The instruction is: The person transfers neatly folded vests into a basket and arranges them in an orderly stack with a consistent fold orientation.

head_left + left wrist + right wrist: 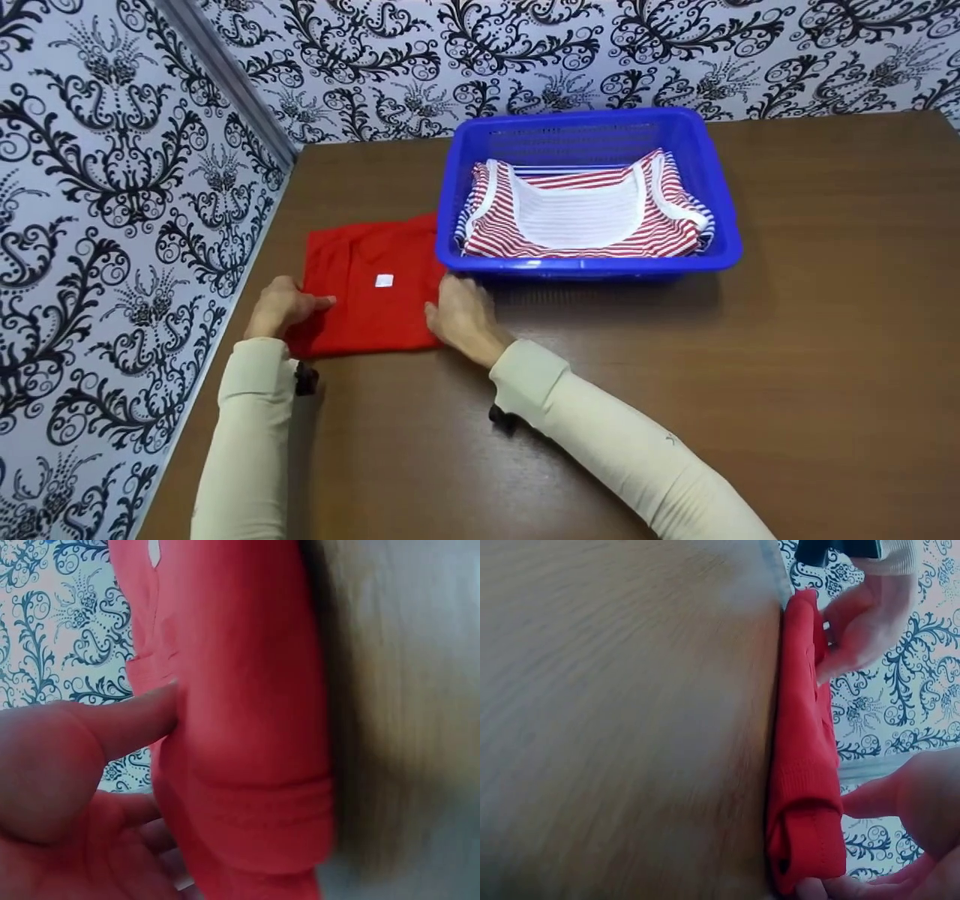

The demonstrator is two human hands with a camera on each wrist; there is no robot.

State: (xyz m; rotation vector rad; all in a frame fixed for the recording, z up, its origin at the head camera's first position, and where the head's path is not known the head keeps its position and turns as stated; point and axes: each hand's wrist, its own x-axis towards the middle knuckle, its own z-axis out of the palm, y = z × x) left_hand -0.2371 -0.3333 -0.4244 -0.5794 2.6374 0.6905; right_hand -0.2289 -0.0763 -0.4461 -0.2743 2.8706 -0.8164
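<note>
A folded red shirt [382, 319] with a small white label lies on the table, partly behind the basket's left corner in the head view. My left hand [283, 306] grips its left side, the thumb on top and the other fingers at the edge. At the right side my right hand [463, 315] pinches the shirt close to the basket. In the right wrist view, the right thumb presses on the folded layers [806, 795] while fingertips reach under their lower edge. The left wrist view shows the left thumb pushing into the red cloth [255, 705].
A blue plastic basket [585, 264] stands at the back, holding folded striped tops [581, 217], a red-and-white one uppermost. The brown wooden table [840, 322] extends to the right. Patterned walls [112, 187] border it at the left and back.
</note>
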